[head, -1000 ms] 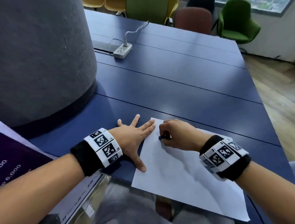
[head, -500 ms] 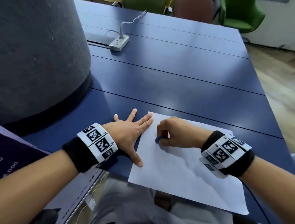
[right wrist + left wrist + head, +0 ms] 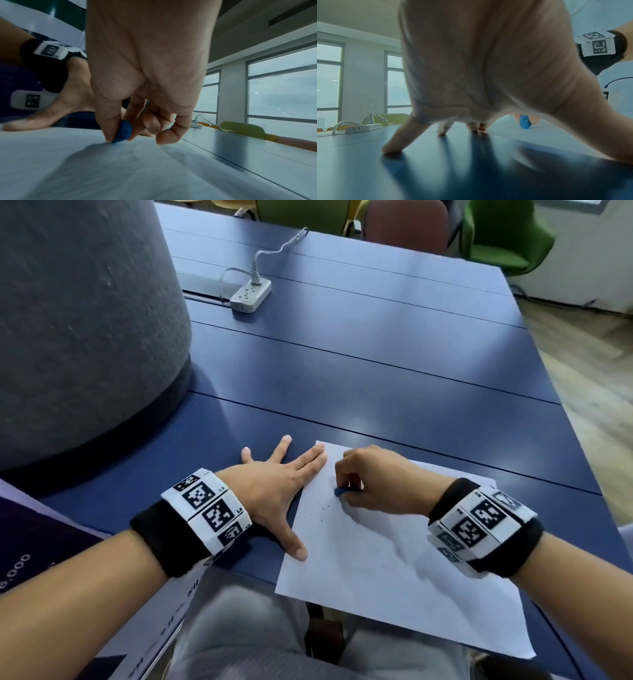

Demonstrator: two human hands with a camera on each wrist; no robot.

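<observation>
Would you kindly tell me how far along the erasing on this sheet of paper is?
Done: dark crumbs on the sheet of paper suggest some rubbing. In hand: the right hand pinches a blue eraser against the sheet while the left hand, flat, steadies its left edge. Left: brushing off the crumbs; any marks under the hand are hidden.

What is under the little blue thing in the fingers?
The blue eraser, pinched by the right hand, touches the white paper, which lies on the blue table. Small dark crumbs lie beside it. The spot right beneath the eraser is covered, so marks there cannot be seen.
</observation>
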